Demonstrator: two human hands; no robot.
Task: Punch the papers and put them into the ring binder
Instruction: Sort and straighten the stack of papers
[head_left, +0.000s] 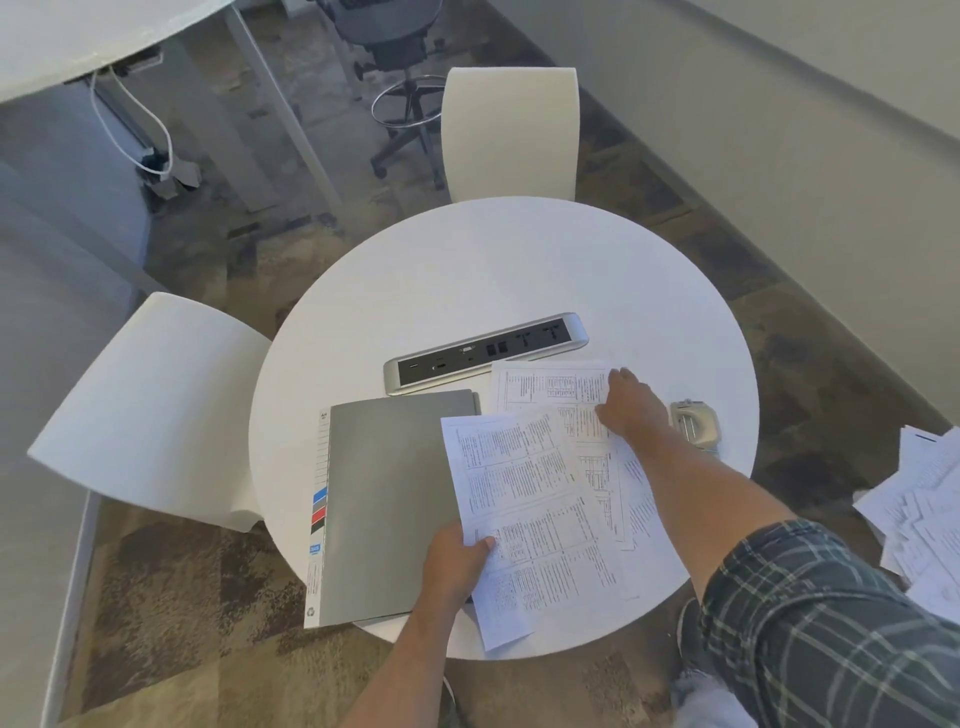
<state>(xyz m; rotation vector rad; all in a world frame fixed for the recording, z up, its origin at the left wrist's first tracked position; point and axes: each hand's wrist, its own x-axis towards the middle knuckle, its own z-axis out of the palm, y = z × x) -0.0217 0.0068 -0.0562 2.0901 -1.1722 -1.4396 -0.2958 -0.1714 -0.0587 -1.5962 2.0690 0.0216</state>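
Observation:
A grey ring binder (387, 499) lies closed on the round white table (467, 270), with coloured index tabs along its left edge. My left hand (457, 564) grips the lower left edge of a printed sheet (524, 509) that overlaps the binder's right side. Several more printed papers (550, 387) lie spread to the right. My right hand (631, 402) rests flat on the far sheet, fingers pressing it down. A small grey hole punch (696, 423) stands just right of that hand, near the table's right edge.
A silver power and socket strip (485, 351) is set into the table behind the binder. White chairs stand at the far side (511, 130) and at the left (156, 410). A loose pile of papers (924, 509) lies on the right, off the table.

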